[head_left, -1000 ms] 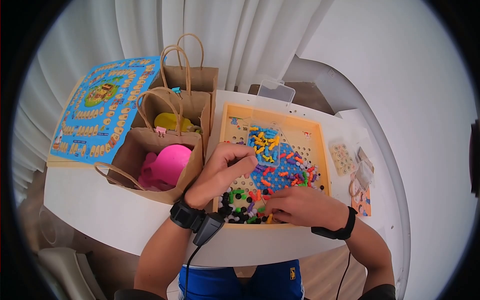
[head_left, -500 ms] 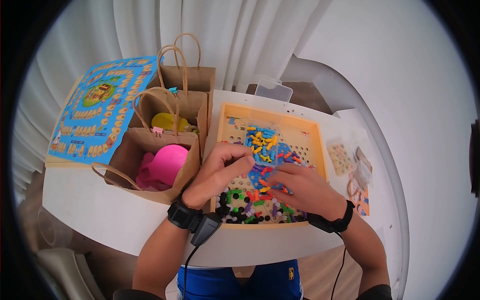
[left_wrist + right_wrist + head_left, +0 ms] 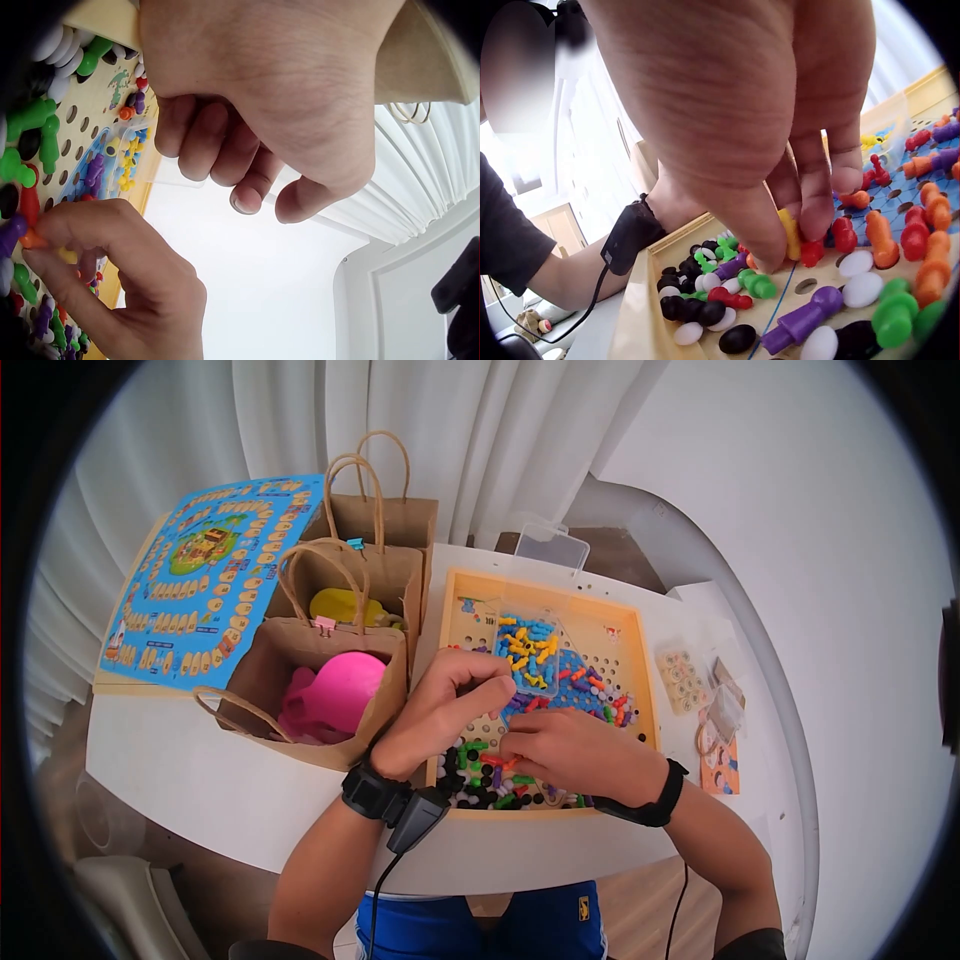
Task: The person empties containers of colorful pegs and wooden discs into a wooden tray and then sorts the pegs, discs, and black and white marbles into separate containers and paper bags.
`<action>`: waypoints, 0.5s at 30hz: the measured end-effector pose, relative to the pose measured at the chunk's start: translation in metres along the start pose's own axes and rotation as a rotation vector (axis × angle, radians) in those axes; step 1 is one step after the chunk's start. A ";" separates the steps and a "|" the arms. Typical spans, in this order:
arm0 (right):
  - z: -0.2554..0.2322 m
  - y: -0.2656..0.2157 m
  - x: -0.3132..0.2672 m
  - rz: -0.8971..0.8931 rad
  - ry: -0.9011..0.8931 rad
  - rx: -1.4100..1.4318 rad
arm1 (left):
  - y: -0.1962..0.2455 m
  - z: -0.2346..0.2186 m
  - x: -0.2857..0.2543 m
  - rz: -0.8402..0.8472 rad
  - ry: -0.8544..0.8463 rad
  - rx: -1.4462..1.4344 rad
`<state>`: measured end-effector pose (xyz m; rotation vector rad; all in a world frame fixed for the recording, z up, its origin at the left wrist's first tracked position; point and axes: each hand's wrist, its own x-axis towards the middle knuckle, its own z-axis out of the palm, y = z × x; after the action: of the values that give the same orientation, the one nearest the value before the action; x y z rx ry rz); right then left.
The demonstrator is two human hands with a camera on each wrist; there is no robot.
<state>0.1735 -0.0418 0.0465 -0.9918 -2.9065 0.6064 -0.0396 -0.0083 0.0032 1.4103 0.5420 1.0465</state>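
Note:
My right hand (image 3: 590,755) reaches low over the near half of a wooden game board tray (image 3: 648,660). Its fingers hold a yellow peg (image 3: 790,234), shaped like a pawn. In the left wrist view, the thumb and index fingertips close around an orange peg (image 3: 31,238). Beside the clear plastic box (image 3: 558,660), my left hand (image 3: 445,705) hovers with loosely curled fingers and holds nothing. Blue and yellow pegs fill that box. Around the right fingertips lie red, green and purple pegs (image 3: 806,319) and black and white round pieces.
Paper bags (image 3: 390,670) stand left of the tray, the nearest with a pink item (image 3: 345,685) inside. Behind them leans a blue game sheet (image 3: 205,575). The box's clear lid (image 3: 550,548) is raised at the back. A small case (image 3: 683,678) of round pieces lies right.
My right hand rose from the tray's near side toward the clear box, then came down further left among the loose pegs. The left hand stayed about where it was.

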 end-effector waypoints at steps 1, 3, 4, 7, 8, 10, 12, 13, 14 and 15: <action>-0.001 -0.001 0.000 0.021 -0.023 0.010 | 0.001 0.000 0.000 0.003 0.001 0.000; -0.003 0.000 0.000 0.030 -0.036 -0.012 | 0.001 0.000 0.000 0.000 0.000 0.005; -0.003 0.000 -0.001 0.041 -0.048 -0.032 | 0.001 0.000 0.000 0.003 0.001 0.006; -0.013 0.014 -0.003 0.056 0.102 0.007 | -0.003 -0.002 0.000 -0.009 0.000 0.011; -0.020 0.017 -0.001 0.055 0.101 0.007 | -0.006 -0.002 0.001 0.028 0.005 -0.006; -0.039 0.016 0.003 0.276 0.306 0.196 | -0.009 -0.002 0.002 0.066 0.007 -0.025; -0.042 0.023 0.000 0.251 0.402 0.107 | -0.009 -0.003 0.002 0.044 -0.009 -0.034; -0.043 0.026 -0.001 0.221 0.495 0.019 | -0.008 -0.002 0.002 0.047 -0.009 -0.033; -0.044 0.025 -0.003 0.218 0.495 0.017 | -0.008 0.000 0.002 0.041 0.010 -0.049; -0.044 0.022 -0.008 0.257 0.358 0.052 | -0.008 0.001 0.002 0.034 0.031 -0.065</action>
<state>0.1986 -0.0148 0.0798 -1.3229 -2.4643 0.4507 -0.0361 -0.0061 -0.0035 1.3520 0.5036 1.1052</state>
